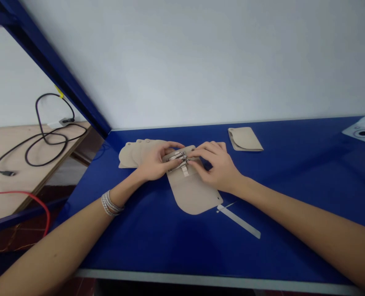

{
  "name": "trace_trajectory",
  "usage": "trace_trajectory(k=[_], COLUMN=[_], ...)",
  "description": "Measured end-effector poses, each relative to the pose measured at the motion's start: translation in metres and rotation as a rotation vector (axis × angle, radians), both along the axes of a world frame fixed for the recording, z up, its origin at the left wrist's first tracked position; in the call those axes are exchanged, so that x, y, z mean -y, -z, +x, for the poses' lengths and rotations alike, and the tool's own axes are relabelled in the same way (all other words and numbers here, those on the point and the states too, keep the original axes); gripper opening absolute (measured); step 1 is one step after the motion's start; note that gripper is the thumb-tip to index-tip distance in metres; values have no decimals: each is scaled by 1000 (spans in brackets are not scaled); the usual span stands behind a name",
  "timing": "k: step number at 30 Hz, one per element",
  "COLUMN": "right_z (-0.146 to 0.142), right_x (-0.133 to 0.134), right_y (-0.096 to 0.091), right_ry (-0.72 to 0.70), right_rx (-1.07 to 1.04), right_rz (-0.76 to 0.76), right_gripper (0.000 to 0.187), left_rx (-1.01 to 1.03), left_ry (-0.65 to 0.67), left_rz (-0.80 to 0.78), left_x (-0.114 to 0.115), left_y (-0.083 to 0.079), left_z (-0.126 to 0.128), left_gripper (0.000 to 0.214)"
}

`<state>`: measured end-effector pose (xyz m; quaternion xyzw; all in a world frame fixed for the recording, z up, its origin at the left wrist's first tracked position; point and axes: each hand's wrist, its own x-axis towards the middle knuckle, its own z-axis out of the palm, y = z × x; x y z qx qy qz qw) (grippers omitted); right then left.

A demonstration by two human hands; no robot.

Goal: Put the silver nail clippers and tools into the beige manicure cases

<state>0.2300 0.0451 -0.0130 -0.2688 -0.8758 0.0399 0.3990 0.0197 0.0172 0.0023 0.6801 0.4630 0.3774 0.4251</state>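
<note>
An unfolded beige case (197, 193) with a rounded flap lies between my hands, its flap toward me. Several small shiny metal tools (184, 169), like those of a manicure set, sit in its upper part; my fingers partly cover them. My left hand (157, 162) grips the case's upper left edge, thumb on the tools. With thumb and fingertips closed, my right hand (217, 166) pinches a small metal piece among them; its exact kind is hidden. By the flap's lower right corner lie a pale flat strip (240, 222) and a thin metal piece (226, 207).
Several beige cases (129, 155) overlap in a row behind my left hand. A folded beige case (245, 139) lies at the back right of the blue table (145, 238). A clear bag with a round dark spot (363, 132) is far right. Black cable (43, 135) loops on the wooden table.
</note>
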Motion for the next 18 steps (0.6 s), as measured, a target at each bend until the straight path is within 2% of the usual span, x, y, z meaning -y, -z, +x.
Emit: trace_trajectory(k=[5, 18], right_z=[0, 0], right_x=[1, 1], right_y=[-1, -3], right_ry=[-2, -10], right_rx=[-8, -22], right_rz=[-14, -33], right_gripper=[4, 4], left_rx=[-1, -12], left_ry=[-2, -12], left_rz=[15, 4], left_x=[0, 0], left_y=[0, -2], left_z=[0, 1], left_gripper=[45, 45])
